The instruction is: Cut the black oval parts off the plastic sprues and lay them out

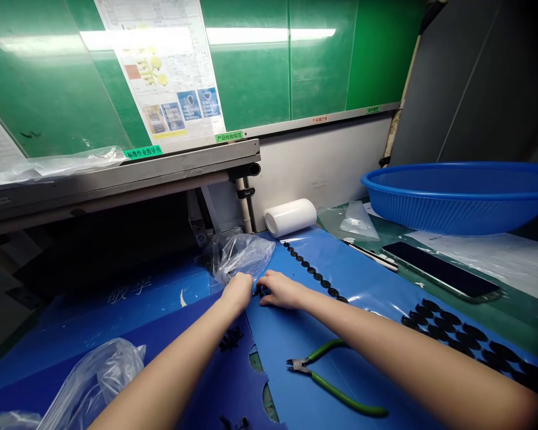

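My left hand (239,291) is closed at the near edge of a crumpled clear plastic bag (244,255). Its fingers are mostly turned away from view, and the bag's film gathers at them. Just to the right, my right hand (280,291) has its fingers bent around small black parts (260,291), close to the bag's opening. More small black parts (231,338) lie on the dark blue sheet under my left forearm. Green-handled cutting pliers (301,365) rest on the blue mat (291,334) below my right forearm, jaws apart.
Black discs lie in a row (311,270) and in a group (457,334) at right. Beyond them are a phone (439,270), a pen-like tool (372,255) and a blue basin (457,209). A white roll (291,217) sits behind. Another plastic bag (94,382) lies front left.
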Available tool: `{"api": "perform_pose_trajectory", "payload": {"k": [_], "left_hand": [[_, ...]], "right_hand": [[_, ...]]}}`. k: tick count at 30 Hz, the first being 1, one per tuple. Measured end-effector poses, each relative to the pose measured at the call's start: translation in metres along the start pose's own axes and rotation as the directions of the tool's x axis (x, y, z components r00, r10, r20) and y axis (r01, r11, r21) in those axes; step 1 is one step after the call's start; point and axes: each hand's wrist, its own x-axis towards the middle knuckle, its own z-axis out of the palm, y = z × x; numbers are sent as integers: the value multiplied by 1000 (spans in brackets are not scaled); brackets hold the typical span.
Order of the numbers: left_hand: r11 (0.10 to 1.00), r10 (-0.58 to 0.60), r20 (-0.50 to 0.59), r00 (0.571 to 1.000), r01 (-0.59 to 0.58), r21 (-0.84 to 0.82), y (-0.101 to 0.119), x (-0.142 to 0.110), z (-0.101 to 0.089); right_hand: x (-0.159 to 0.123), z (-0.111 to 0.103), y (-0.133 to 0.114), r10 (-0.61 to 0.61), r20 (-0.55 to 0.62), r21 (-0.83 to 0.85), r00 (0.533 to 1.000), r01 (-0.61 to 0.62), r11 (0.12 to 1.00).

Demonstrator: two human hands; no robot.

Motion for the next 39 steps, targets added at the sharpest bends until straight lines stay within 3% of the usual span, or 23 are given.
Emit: {"api": "perform_pose_trajectory", "payload": {"k": [6,10,15,19,24,28,32,34,39], "left_hand": [[998,-29,92,995,34,-48,-5,10,0],[984,-73,147,987,95,-150,-7,15,5],[959,-112,131,985,142,-247,-3,26,10],[943,-84,105,991,113,-314,0,26,2],[914,-2,113,994,48,-403,-9,-8,-28],[910,8,248,969,96,-404,-27,-45,-46],[898,6,429,903,184,-399,-46,-67,-43],[883,22,467,884,202,-424,-52,-72,-39],[875,52,405,913,154,-459,-61,-83,-33]], "right_hand": [[13,0,6,-37,24,-15,999,37,999],[21,3,6,16,-11,-30,1000,-16,999],[33,3,8,111,-63,-27,992,-113,993],[29,-7,15,136,-93,-6,986,-137,991],[1,-12,10,69,-108,-8,992,-70,997],[-8,2,1,-13,-53,-10,999,12,1000],[4,14,4,14,-105,-11,994,-16,1000],[11,15,8,46,-144,-1,989,-46,999],[-1,4,9,93,-201,31,975,-89,996]]}}
